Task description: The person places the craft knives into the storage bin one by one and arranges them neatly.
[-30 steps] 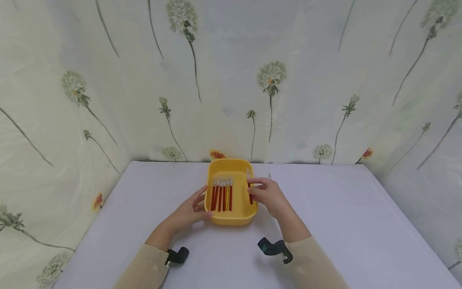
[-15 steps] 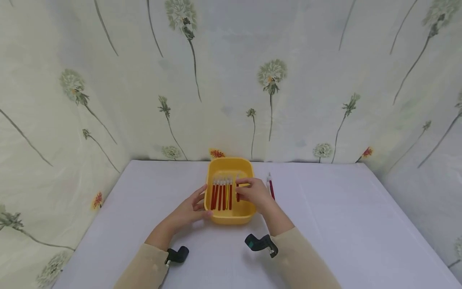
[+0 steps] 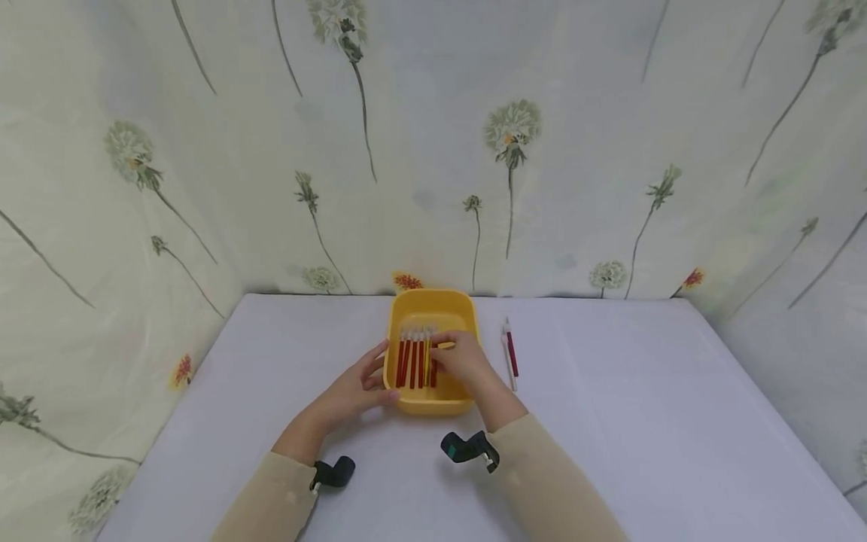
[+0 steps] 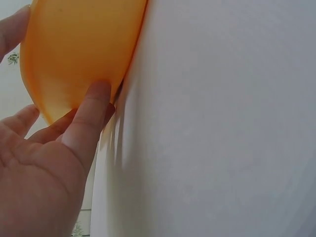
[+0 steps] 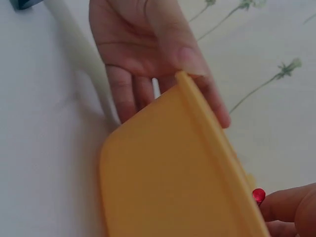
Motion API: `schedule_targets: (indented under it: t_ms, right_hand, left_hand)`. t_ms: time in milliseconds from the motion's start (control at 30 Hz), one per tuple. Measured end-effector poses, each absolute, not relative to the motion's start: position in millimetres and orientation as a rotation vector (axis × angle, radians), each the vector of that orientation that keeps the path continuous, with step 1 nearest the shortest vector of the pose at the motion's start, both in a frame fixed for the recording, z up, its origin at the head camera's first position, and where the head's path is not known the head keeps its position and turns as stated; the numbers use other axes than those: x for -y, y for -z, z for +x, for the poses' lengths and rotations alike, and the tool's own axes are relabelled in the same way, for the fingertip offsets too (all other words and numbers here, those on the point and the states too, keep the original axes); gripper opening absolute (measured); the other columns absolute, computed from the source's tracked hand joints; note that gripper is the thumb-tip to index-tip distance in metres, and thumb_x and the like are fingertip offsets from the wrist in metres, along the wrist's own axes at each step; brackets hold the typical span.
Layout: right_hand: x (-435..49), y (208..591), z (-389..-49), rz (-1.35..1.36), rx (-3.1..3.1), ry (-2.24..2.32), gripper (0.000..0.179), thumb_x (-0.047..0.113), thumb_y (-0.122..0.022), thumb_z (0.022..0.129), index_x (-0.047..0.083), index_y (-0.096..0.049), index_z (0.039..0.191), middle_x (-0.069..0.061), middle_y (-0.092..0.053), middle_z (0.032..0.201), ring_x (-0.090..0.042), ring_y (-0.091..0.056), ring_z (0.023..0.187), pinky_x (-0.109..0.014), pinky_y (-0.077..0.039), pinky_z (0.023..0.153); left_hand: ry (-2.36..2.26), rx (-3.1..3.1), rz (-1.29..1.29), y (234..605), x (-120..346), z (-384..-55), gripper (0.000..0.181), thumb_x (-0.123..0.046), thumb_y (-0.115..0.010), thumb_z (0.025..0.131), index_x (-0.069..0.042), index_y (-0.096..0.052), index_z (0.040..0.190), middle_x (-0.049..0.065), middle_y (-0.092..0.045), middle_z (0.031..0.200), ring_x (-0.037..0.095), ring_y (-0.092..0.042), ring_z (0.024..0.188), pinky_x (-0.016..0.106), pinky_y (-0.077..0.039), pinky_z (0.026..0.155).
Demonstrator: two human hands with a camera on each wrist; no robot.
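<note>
- The yellow tray (image 3: pixel 433 409) is placed on the white tabletop (image 3: pixel 643 421), near its far edge and the flower-printed backdrop (image 3: pixel 420 150).
- The tray's near-left corner is grasped by the left hand (image 3: pixel 354 388): the thumb is laid at the rim, the other fingers are set against the outer wall.
- A red pen (image 3: pixel 434 374) is pinched inside the tray by the fingers of the right hand (image 3: pixel 463 357); whether the tray's floor is touched by it cannot be told.
- Just left of it, red pens (image 3: pixel 412 365) and a yellow pen (image 3: pixel 427 365) are lined up side by side, white ends pointed away.
- Right of the tray, another red-bodied pen (image 3: pixel 512 355) and a white pen (image 3: pixel 509 363) are laid close together.
</note>
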State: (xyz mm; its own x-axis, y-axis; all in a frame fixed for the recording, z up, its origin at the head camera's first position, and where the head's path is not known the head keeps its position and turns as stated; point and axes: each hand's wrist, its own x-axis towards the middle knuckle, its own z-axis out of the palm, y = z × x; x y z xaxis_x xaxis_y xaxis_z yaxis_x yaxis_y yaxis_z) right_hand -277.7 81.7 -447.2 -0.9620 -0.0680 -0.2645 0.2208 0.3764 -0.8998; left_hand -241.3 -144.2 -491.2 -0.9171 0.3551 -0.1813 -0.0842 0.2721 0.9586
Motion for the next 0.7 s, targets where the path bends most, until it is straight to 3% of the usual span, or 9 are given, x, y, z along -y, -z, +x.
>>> schedule_targets:
  t_ms: [267, 467, 700]
  right_hand:
    - [-76.0, 453.3, -275.9, 0.15, -2.426, 1.635, 0.026, 0.003, -0.06, 0.098, -0.004, -0.063, 0.123, -0.018, -0.064, 0.112, -0.019, -0.061, 0.088, -0.03, -0.056, 0.074]
    - [-73.1, 455.7, -277.5, 0.173, -2.5, 1.59, 0.027, 0.001, -0.058, 0.096, -0.003, -0.063, 0.123, -0.018, -0.063, 0.112, -0.02, -0.056, 0.082, -0.025, -0.047, 0.064]
    - [-71.9, 457.7, -278.9, 0.21, -2.529, 1.541, 0.028, 0.001, -0.056, 0.096, -0.001, -0.062, 0.124, -0.019, -0.061, 0.12, -0.025, -0.056, 0.092, -0.027, -0.046, 0.068]
  left_hand:
    - [-1.705, -2.17, 0.28, 490.4, 144.5, -241.2, 0.099, -0.026, -0.084, 0.084, -0.035, -0.021, 0.16, 0.009, -0.032, 0.161, 0.031, -0.042, 0.141, 0.049, -0.036, 0.113]
    - [-1.731, -2.146, 0.318, 490.1, 145.2, -241.6, 0.1, -0.022, -0.083, 0.084, -0.031, -0.019, 0.161, 0.011, -0.031, 0.161, 0.032, -0.042, 0.141, 0.048, -0.036, 0.113]
    - [-1.733, -2.141, 0.296, 488.6, 144.6, -240.5, 0.099, -0.021, -0.082, 0.085, -0.03, -0.019, 0.161, 0.011, -0.031, 0.161, 0.032, -0.042, 0.141, 0.049, -0.036, 0.113]
